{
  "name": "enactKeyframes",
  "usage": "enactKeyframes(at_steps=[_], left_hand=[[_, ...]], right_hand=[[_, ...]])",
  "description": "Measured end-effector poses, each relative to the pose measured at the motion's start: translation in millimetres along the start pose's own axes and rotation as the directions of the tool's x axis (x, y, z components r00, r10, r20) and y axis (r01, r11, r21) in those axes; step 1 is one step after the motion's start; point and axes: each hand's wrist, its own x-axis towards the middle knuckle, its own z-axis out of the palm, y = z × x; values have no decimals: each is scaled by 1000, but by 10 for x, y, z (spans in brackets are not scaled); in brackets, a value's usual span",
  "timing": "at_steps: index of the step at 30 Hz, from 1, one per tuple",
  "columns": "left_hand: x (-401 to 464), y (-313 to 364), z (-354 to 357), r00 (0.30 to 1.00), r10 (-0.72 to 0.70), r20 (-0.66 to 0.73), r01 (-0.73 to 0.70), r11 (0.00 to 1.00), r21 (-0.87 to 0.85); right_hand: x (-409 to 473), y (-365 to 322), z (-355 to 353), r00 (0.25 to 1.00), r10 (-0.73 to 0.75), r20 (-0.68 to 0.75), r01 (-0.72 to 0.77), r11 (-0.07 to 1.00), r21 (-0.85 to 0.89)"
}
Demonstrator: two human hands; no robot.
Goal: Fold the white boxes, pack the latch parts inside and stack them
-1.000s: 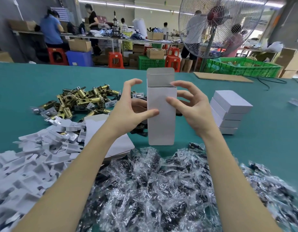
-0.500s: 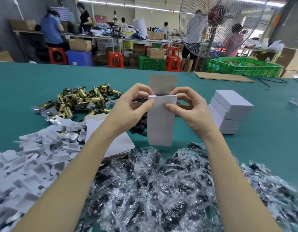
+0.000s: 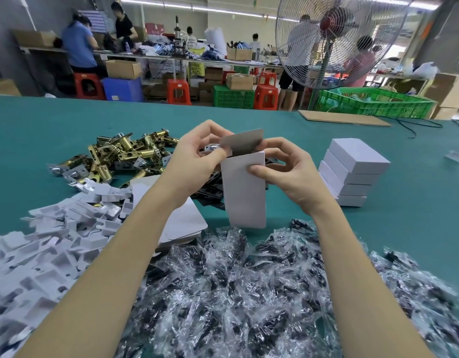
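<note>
Both hands hold one white box [image 3: 245, 192] upright above the table [image 3: 404, 202], near the middle of the view. The left hand [image 3: 197, 164] pinches the upper left edge, thumb on the near face, fingers curled over toward the top flap [image 3: 242, 143]. The right hand [image 3: 287, 174] grips the upper right edge, thumb on the near face, fingers wrapped behind. The flap stands half bent over the open top, and the lower end looks unclosed.

The step in hand seems to be closing this top end. To do it well, keep the body square with the thumbs, tuck the side tabs first, then roll the flap along its crease and slip its lip inside the near wall without crushing the corners.

Brass latches [image 3: 125, 156] lie at 10 o'clock from the box, the stack [image 3: 352, 169] of finished boxes at 3 o'clock, flat blanks [image 3: 181, 223] at 8 o'clock, bagged parts [image 3: 236, 293] at 6 o'clock.
</note>
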Motion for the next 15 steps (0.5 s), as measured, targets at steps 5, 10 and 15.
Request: enactKeyframes(at_steps=[5, 10, 15], left_hand=[[-16, 57, -6, 999, -10, 38, 11, 1000, -29], [-5, 25, -28, 1000, -12, 18, 12, 999, -35], [3, -2, -51, 999, -10, -44, 7, 998, -57]], right_hand=[[-12, -38, 3, 1000, -11, 13, 11, 1000, 7], [-3, -47, 46, 1000, -17, 10, 17, 1000, -6], [8, -122, 63, 1000, -7, 21, 5, 998, 69]])
